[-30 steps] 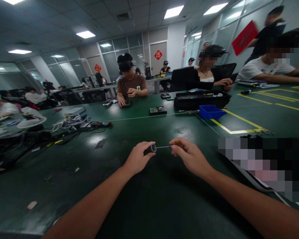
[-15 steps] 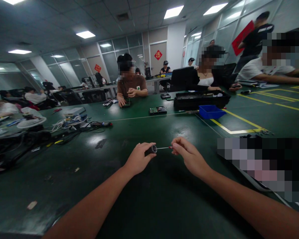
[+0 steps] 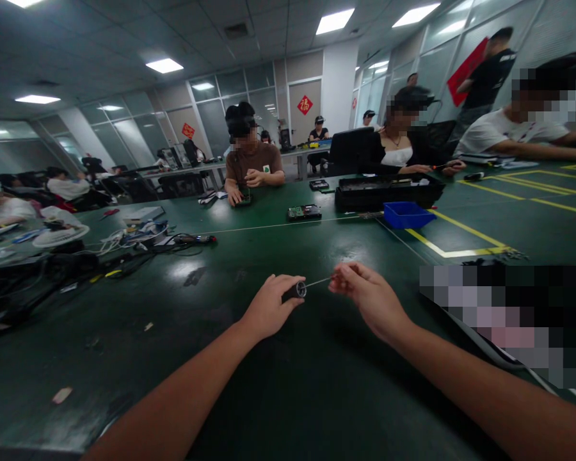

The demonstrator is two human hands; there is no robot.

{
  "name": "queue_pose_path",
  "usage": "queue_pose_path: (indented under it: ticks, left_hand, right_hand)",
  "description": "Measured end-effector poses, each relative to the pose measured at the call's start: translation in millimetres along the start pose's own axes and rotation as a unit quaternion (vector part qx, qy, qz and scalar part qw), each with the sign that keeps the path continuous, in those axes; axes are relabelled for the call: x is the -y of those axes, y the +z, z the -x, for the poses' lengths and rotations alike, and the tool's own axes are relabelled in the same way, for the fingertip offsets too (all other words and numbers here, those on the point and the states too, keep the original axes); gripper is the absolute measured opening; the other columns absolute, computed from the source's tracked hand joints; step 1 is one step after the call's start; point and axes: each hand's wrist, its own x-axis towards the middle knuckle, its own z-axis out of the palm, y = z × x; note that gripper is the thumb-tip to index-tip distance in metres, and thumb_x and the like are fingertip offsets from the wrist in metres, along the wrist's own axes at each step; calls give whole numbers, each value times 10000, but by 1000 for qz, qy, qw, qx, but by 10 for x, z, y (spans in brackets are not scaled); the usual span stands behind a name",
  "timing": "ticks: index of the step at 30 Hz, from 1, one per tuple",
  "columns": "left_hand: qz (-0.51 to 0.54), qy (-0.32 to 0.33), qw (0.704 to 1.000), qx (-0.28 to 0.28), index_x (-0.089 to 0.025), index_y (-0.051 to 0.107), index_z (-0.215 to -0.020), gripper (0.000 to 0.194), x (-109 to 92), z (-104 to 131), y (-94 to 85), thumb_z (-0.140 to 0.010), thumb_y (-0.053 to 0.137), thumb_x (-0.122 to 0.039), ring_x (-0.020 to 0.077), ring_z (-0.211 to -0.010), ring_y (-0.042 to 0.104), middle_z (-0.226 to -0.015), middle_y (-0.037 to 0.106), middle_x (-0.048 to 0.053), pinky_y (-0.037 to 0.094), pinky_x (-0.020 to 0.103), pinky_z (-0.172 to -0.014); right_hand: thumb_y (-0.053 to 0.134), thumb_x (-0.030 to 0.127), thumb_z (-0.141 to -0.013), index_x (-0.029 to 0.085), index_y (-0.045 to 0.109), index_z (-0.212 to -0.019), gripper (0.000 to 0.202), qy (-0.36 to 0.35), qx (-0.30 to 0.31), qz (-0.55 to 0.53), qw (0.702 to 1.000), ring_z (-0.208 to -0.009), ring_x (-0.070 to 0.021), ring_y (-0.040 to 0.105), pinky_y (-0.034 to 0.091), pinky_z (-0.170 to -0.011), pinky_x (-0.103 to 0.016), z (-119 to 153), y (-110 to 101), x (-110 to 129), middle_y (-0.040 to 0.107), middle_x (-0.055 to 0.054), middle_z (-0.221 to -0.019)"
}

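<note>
Just above the green table, my left hand (image 3: 270, 305) is wrapped round a dark cylindrical part (image 3: 294, 292), whose round open end faces right. A thin metal-shafted screwdriver (image 3: 318, 282) reaches from that end to my right hand (image 3: 360, 291), where bent fingers pinch its handle. The handle is mostly hidden by the fingers. The shaft's tip is at or inside the cylinder's opening; its exact depth cannot be made out.
Cables and a white fan-like part (image 3: 61, 235) lie left. Ahead are a circuit-board device (image 3: 304, 212), a long black tray (image 3: 388, 195) and a blue bin (image 3: 408, 216). A blurred-out device (image 3: 499, 320) lies right. Several people sit around.
The cylindrical part has shifted slightly right and down. The screwdriver now slants more, its handle end higher, and my right fingers cover more of the handle.
</note>
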Motion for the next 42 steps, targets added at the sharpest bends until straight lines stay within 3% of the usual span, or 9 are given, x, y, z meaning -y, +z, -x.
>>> queue_pose_path:
  ticks: [2,4,14,22,33,39,42]
  left_hand:
    - [-11,10,1000,4,-313,577,-1308,414,-5,1,-1,-906,621,-225,242,-1219,530,-1290,612,27,287,551,-1177]
    - [-16,5,1000,7,-321,572,-1310,414,-5,-1,1,-909,619,-226,240,-1223,529,-1299,608,20,286,564,-1176]
    - [-15,-11,1000,1,-324,589,-1284,411,-28,-15,2,-893,648,-209,223,-1240,532,-1289,620,14,207,593,-1203]
    - [-43,-6,999,2,-345,593,-1282,411,10,-8,6,-894,650,-223,214,-1227,538,-1263,620,14,188,584,-1208]
    - [-35,-21,999,20,-350,585,-1295,425,65,-19,38,-886,669,-271,231,-1227,526,-1259,617,15,143,607,-1199]
    - [-32,-28,999,12,-338,596,-1281,427,63,-30,41,-874,690,-254,233,-1219,530,-1255,622,13,180,593,-1190]
    - [-17,-25,1000,4,-315,587,-1302,447,61,-32,35,-872,687,-242,228,-1189,544,-1248,621,30,311,520,-1149]
  right_hand:
    - [629,395,-851,197,640,-815,201,68,5,-63,996,-671,-181,614,539,-761,-394,-29,-25,-2,620,-29,-722]
    - [640,379,-843,199,629,-776,193,86,-2,-82,993,-626,-171,596,539,-726,-382,-46,-43,-4,601,-21,-679]
    - [673,489,-841,219,643,-861,271,-57,-34,10,998,-718,-170,615,519,-715,-348,-21,-32,-84,637,-12,-791]
    - [554,458,-935,213,612,-923,252,-100,12,132,986,-762,-188,623,493,-752,-374,-4,-67,-71,641,-23,-815]
    - [478,450,-969,228,600,-915,259,-121,-8,259,958,-777,-211,628,469,-731,-369,52,-44,21,654,-33,-794]
    - [462,438,-977,235,599,-921,251,-122,-6,302,946,-782,-219,638,454,-703,-364,51,-63,8,672,-36,-818]
    - [455,441,-979,235,593,-926,254,-122,-15,311,943,-777,-219,638,451,-702,-367,39,-72,0,670,-37,-821]
